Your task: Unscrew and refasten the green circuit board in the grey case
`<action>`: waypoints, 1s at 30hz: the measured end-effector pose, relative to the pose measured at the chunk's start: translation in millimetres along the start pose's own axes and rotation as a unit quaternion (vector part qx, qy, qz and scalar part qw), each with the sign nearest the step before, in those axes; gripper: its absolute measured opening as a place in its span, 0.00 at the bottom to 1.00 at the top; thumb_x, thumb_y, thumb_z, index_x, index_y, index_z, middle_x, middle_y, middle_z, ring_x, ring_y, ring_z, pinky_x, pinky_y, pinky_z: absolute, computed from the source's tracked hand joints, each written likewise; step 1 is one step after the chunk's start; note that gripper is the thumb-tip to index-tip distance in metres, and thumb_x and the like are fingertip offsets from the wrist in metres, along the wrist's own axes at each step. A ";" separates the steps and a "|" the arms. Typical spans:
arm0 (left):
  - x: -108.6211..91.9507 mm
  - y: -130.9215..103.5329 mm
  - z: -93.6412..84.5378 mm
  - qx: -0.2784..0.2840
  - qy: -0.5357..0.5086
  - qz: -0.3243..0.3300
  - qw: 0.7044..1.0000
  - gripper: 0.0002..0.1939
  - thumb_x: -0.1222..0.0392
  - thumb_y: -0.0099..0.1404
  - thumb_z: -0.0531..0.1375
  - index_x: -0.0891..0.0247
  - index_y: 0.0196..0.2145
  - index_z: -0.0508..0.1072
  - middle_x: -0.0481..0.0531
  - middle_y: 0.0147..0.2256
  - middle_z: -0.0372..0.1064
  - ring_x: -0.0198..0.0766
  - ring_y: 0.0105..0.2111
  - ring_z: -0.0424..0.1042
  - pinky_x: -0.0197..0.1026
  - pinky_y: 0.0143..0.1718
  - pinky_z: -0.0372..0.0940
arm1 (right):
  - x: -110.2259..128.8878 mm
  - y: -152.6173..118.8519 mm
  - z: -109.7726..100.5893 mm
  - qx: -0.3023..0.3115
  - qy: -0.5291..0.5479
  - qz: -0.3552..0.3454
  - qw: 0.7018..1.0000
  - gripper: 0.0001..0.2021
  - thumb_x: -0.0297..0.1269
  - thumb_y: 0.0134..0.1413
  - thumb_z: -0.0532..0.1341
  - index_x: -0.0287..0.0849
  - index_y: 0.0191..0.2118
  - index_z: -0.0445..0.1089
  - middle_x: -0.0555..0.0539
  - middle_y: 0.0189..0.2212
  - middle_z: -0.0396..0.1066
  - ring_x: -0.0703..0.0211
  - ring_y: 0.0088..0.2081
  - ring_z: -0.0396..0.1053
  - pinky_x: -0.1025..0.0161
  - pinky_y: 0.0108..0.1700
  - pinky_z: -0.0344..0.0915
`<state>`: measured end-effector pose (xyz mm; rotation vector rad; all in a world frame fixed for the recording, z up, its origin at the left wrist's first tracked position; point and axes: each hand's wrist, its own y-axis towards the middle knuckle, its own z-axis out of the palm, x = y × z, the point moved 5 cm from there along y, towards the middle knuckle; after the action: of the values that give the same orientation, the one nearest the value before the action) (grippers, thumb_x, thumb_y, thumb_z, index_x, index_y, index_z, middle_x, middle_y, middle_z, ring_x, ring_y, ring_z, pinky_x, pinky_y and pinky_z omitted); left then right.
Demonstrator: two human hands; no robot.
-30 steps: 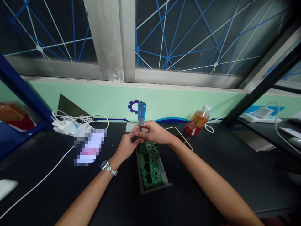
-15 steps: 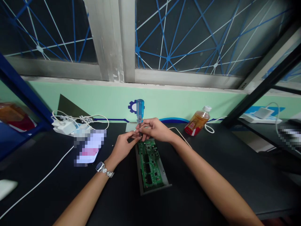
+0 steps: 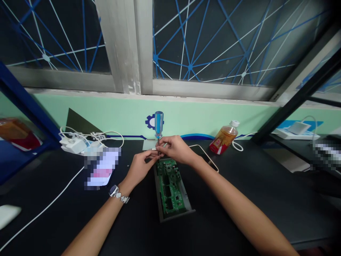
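Observation:
A screwdriver (image 3: 159, 122) with a clear blue handle stands upright over the far end of a green circuit board (image 3: 174, 192). The board lies in a grey metal tray-like housing (image 3: 178, 216). My right hand (image 3: 177, 149) is closed, its fingertips pinching the screwdriver's shaft below the handle. My left hand (image 3: 141, 167) is closed too, thumb and fingers pressed together beside the shaft's lower end. Whatever lies between the left fingertips is too small and covered to make out. Fingers hide the screwdriver's tip and the board's far edge.
On the left lie a phone (image 3: 102, 169) and a white power strip (image 3: 77, 145) with cables. A drink bottle (image 3: 224, 138) stands at the back right, near a white cable (image 3: 217, 167). A white object (image 3: 7, 216) sits at the left edge. Windows and a green wall close off the back.
My right hand has shifted slightly, its fingers closer round the shaft. The screwdriver's handle has turned a little and stays upright. The left hand stays nearly in place.

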<state>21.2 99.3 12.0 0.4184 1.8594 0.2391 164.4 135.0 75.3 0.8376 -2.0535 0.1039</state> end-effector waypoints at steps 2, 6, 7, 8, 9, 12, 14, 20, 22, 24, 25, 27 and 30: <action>-1.1 -1.3 -4.5 -0.010 0.014 0.000 1.000 0.11 0.55 0.65 0.62 0.63 0.41 0.79 0.54 0.41 0.79 0.42 0.39 0.78 0.42 0.46 0.70 | 2.6 -0.9 0.9 0.012 -0.008 -0.015 1.000 0.06 0.36 0.60 0.60 0.39 0.38 0.72 0.47 0.31 0.76 0.62 0.29 0.74 0.66 0.34 0.66; -5.5 -3.0 -14.9 -0.036 0.046 0.009 0.998 0.12 0.54 0.66 0.60 0.62 0.43 0.79 0.54 0.41 0.79 0.43 0.40 0.78 0.43 0.46 0.70 | 11.2 -4.6 -1.9 0.002 0.007 -0.038 0.999 0.07 0.37 0.64 0.55 0.40 0.41 0.68 0.47 0.31 0.75 0.61 0.31 0.73 0.64 0.36 0.67; -7.0 -3.3 -17.5 -0.039 0.053 0.011 0.998 0.13 0.54 0.67 0.60 0.62 0.44 0.78 0.54 0.41 0.79 0.43 0.41 0.77 0.42 0.46 0.70 | 12.8 -6.6 -3.6 -0.005 0.026 -0.038 0.999 0.08 0.38 0.66 0.54 0.40 0.42 0.67 0.46 0.32 0.75 0.62 0.31 0.73 0.64 0.35 0.67; -8.5 -3.6 -20.0 -0.042 0.059 0.013 0.997 0.13 0.54 0.67 0.59 0.62 0.44 0.78 0.54 0.41 0.79 0.42 0.41 0.77 0.42 0.45 0.70 | 13.6 -9.4 -5.8 -0.014 0.048 -0.038 0.998 0.09 0.40 0.67 0.53 0.41 0.42 0.65 0.46 0.33 0.75 0.62 0.30 0.72 0.64 0.35 0.67; -10.3 -3.9 -22.3 -0.045 0.064 0.016 0.997 0.12 0.54 0.68 0.59 0.61 0.43 0.78 0.54 0.41 0.79 0.42 0.41 0.77 0.42 0.45 0.70 | 13.5 -13.2 -8.3 -0.027 0.074 -0.035 0.996 0.09 0.42 0.67 0.52 0.41 0.43 0.64 0.46 0.34 0.75 0.62 0.30 0.72 0.64 0.35 0.68; -16.8 -5.5 -24.9 -0.033 0.077 0.025 0.996 0.11 0.55 0.68 0.59 0.61 0.41 0.78 0.54 0.41 0.78 0.42 0.40 0.77 0.42 0.44 0.70 | 5.1 -30.8 -15.1 -0.091 0.171 -0.022 0.981 0.12 0.48 0.67 0.52 0.44 0.42 0.58 0.46 0.35 0.75 0.62 0.29 0.72 0.62 0.35 0.69; -21.3 -7.6 -21.3 0.001 0.081 0.031 0.996 0.11 0.55 0.67 0.59 0.61 0.40 0.78 0.54 0.41 0.78 0.40 0.38 0.76 0.41 0.43 0.70 | -7.6 -46.4 -15.4 -0.135 0.255 0.000 0.957 0.14 0.51 0.65 0.54 0.46 0.42 0.55 0.47 0.35 0.75 0.60 0.29 0.73 0.60 0.36 0.70; -24.0 -16.7 -5.5 0.076 0.102 0.034 0.991 0.08 0.55 0.63 0.63 0.60 0.39 0.78 0.52 0.38 0.77 0.39 0.36 0.74 0.41 0.40 0.69 | -44.0 -85.9 -4.9 -0.253 0.383 0.045 0.887 0.22 0.45 0.53 0.68 0.49 0.38 0.51 0.52 0.31 0.75 0.59 0.28 0.74 0.58 0.36 0.71; -22.2 -18.2 -2.2 0.077 0.106 0.035 0.991 0.08 0.55 0.63 0.64 0.60 0.38 0.78 0.52 0.37 0.77 0.38 0.36 0.74 0.41 0.40 0.69 | -48.1 -90.6 -2.3 -0.271 0.407 0.056 0.871 0.22 0.43 0.52 0.68 0.49 0.38 0.51 0.52 0.31 0.75 0.58 0.29 0.74 0.58 0.37 0.71; -20.8 -18.5 0.0 0.073 0.108 0.036 0.991 0.08 0.54 0.64 0.63 0.59 0.38 0.78 0.51 0.36 0.77 0.38 0.35 0.74 0.40 0.39 0.69 | -48.7 -91.9 -0.9 -0.283 0.420 0.062 0.860 0.21 0.43 0.52 0.68 0.49 0.38 0.51 0.52 0.31 0.75 0.58 0.29 0.75 0.58 0.37 0.71; -20.4 -18.4 0.6 0.069 0.107 0.037 0.991 0.08 0.55 0.64 0.63 0.59 0.37 0.78 0.51 0.35 0.77 0.38 0.34 0.74 0.40 0.38 0.69 | -48.4 -91.8 -0.4 -0.288 0.424 0.064 0.856 0.21 0.43 0.52 0.68 0.49 0.38 0.51 0.52 0.31 0.75 0.58 0.29 0.75 0.58 0.37 0.71; -20.0 -18.2 1.5 0.061 0.103 0.037 0.992 0.07 0.56 0.65 0.62 0.59 0.37 0.78 0.51 0.34 0.77 0.38 0.33 0.74 0.39 0.36 0.68 | -48.2 -91.4 1.3 -0.291 0.430 0.068 0.852 0.21 0.43 0.51 0.68 0.49 0.38 0.52 0.52 0.31 0.75 0.58 0.29 0.74 0.58 0.37 0.71; -19.6 -18.4 2.7 0.058 0.092 0.039 0.993 0.06 0.57 0.65 0.61 0.59 0.36 0.79 0.50 0.33 0.77 0.37 0.32 0.74 0.38 0.35 0.68 | -50.3 -91.8 5.5 -0.289 0.435 0.068 0.850 0.21 0.42 0.52 0.68 0.49 0.39 0.52 0.52 0.31 0.75 0.58 0.30 0.74 0.57 0.38 0.71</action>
<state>26.2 74.5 21.5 0.5658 2.0471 0.2288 234.3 88.8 12.4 0.1784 -1.1562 -0.0566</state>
